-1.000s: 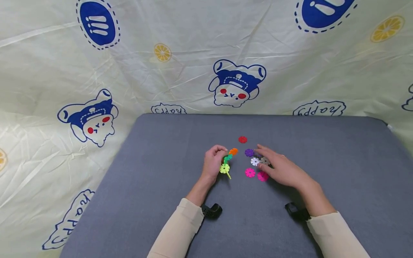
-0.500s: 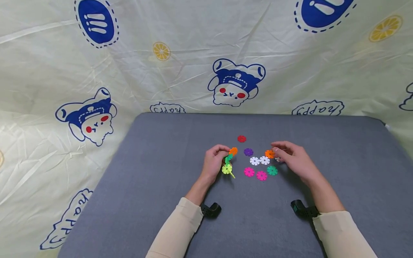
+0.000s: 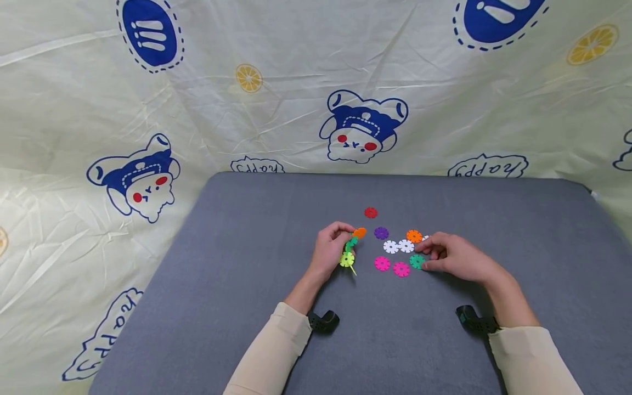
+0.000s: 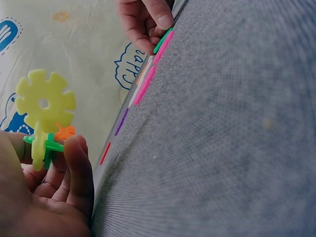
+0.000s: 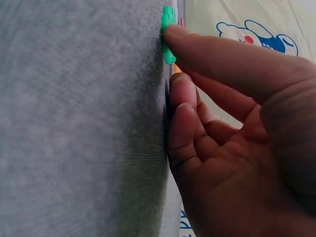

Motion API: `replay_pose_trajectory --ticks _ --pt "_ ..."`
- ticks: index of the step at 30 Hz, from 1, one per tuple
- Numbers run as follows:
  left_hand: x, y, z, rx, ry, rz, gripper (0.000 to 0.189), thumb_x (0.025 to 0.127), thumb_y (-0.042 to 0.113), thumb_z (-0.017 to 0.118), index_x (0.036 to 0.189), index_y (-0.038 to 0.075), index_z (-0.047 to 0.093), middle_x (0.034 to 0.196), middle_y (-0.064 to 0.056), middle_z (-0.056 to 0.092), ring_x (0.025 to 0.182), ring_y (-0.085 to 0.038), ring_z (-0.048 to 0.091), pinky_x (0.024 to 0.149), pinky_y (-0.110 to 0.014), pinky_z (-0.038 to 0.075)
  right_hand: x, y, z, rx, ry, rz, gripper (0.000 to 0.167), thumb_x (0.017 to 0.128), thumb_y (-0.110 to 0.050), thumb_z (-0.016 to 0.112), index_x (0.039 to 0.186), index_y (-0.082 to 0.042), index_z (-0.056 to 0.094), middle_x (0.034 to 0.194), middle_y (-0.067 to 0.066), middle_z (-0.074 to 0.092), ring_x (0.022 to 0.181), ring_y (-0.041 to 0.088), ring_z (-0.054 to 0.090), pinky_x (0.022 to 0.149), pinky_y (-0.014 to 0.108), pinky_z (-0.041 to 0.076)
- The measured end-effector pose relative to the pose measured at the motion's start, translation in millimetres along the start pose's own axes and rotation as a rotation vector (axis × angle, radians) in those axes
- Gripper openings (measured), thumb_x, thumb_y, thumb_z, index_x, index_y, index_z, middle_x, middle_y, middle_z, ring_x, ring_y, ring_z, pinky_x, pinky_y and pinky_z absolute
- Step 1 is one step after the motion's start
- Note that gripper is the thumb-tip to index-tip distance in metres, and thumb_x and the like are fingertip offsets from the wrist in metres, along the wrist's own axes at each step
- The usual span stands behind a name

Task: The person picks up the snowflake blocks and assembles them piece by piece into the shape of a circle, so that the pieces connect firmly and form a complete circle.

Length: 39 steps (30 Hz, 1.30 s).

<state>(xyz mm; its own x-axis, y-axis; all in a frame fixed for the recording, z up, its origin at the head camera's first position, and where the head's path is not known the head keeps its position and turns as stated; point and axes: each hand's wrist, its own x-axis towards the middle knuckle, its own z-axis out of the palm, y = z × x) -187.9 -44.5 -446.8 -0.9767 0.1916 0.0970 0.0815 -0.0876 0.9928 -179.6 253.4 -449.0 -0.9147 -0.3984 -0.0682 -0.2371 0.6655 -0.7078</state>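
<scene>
My left hand (image 3: 329, 248) pinches a small chain of joined notched plastic discs. The chain has a yellow disc (image 4: 45, 98) with a second yellow one edge-on, green discs (image 3: 351, 243) and an orange disc (image 3: 359, 233). It is raised off the table. At the right of the loose discs, my right hand (image 3: 459, 257) has its thumb and finger at the edges of a green notched disc (image 3: 417, 261), which lies at the table surface. In the right wrist view the thumb presses on this green disc (image 5: 169, 37); the other fingers are curled.
Flat on the grey table (image 3: 276, 219) lie a red disc (image 3: 371, 212), a purple disc (image 3: 381, 233), an orange disc (image 3: 413, 236), two white discs (image 3: 391, 247) and two pink discs (image 3: 382, 264). Another white disc is partly hidden behind my right fingers. A printed sheet (image 3: 286, 120) hangs behind.
My right hand has moved right off the white discs, past the orange disc, then down to the green disc. My left hand stays nearly in place; its chain tilts slightly.
</scene>
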Motion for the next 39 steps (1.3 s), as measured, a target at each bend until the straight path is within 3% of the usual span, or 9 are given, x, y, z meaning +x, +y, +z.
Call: replay_pose_trajectory --ticks 4,12,18,21,25,28,35,39 --pt "-0.3 0.1 -0.3 0.029 -0.012 0.016 0.017 0.093 -0.004 0.049 0.103 -0.013 0.060 0.088 -0.036 0.059 0.053 -0.016 0.057 0.054 -0.024 0.050 -2.1 -3 -1 -0.029 -0.007 -0.054 0.027 0.079 -0.012 0.079 0.104 -0.010 0.068 0.084 0.003 0.054 0.077 0.018 0.050 0.064 0.027 0.045" --pt "-2.2 1.8 0.7 0.110 0.004 0.036 0.015 0.092 -0.004 0.051 0.100 -0.010 0.063 0.081 -0.029 0.061 0.055 -0.016 0.057 0.056 -0.024 0.049 0.6 -7 2 0.114 -0.038 -0.006 0.011 0.090 -0.008 0.067 0.100 -0.006 0.063 0.086 0.005 0.061 0.079 0.023 0.057 0.066 0.030 0.049" --pt "-3.5 1.6 3.8 0.154 0.011 0.045 0.015 0.091 -0.005 0.051 0.097 -0.008 0.065 0.079 -0.025 0.063 0.054 -0.020 0.059 0.054 -0.025 0.048 4.2 -6 5 0.243 0.028 0.067 0.022 0.093 -0.016 0.065 0.110 -0.002 0.062 0.086 0.011 0.064 0.073 0.024 0.061 0.061 0.033 0.052" --pt "0.3 -9.0 3.2 0.198 -0.002 0.070 0.015 0.090 -0.004 0.053 0.096 -0.006 0.066 0.078 -0.020 0.064 0.056 -0.021 0.058 0.055 -0.024 0.047 6.6 -9 9 0.331 0.069 0.088 0.029 0.092 -0.019 0.066 0.113 0.001 0.061 0.089 0.015 0.064 0.073 0.024 0.063 0.062 0.034 0.054" --pt "6.4 -26.6 0.8 0.212 -0.034 0.089 0.014 0.090 -0.002 0.055 0.096 -0.002 0.067 0.078 -0.014 0.065 0.057 -0.021 0.060 0.056 -0.025 0.048 10.9 -14 16 0.454 0.089 0.090 0.034 0.092 -0.018 0.067 0.115 0.006 0.058 0.094 0.020 0.063 0.075 0.024 0.066 0.066 0.036 0.057" --pt "7.6 -32.1 -0.5 0.169 -0.076 0.082 0.013 0.091 0.001 0.055 0.096 0.001 0.067 0.076 -0.012 0.065 0.055 -0.022 0.063 0.055 -0.028 0.051 13.1 -18 21 0.526 0.093 0.079 0.034 0.092 -0.016 0.067 0.115 0.008 0.057 0.097 0.023 0.062 0.077 0.023 0.067 0.069 0.038 0.057" --pt "6.3 -33.7 0.7 0.175 -0.183 0.091 0.012 0.091 0.005 0.057 0.095 0.005 0.068 0.080 -0.005 0.067 0.056 -0.019 0.062 0.056 -0.032 0.054 16.2 -27 31 0.601 0.102 0.050 0.034 0.092 -0.015 0.066 0.114 0.008 0.057 0.095 0.026 0.063 0.077 0.024 0.067 0.071 0.040 0.057" --pt "5.1 -32.6 1.5 0.176 -0.221 0.078 0.012 0.092 0.004 0.056 0.096 0.007 0.068 0.079 -0.008 0.067 0.055 -0.021 0.063 0.055 -0.034 0.054 17.5 -32 36 0.619 0.108 0.052 0.035 0.092 -0.016 0.066 0.115 0.008 0.057 0.096 0.026 0.064 0.078 0.024 0.067 0.071 0.040 0.057"
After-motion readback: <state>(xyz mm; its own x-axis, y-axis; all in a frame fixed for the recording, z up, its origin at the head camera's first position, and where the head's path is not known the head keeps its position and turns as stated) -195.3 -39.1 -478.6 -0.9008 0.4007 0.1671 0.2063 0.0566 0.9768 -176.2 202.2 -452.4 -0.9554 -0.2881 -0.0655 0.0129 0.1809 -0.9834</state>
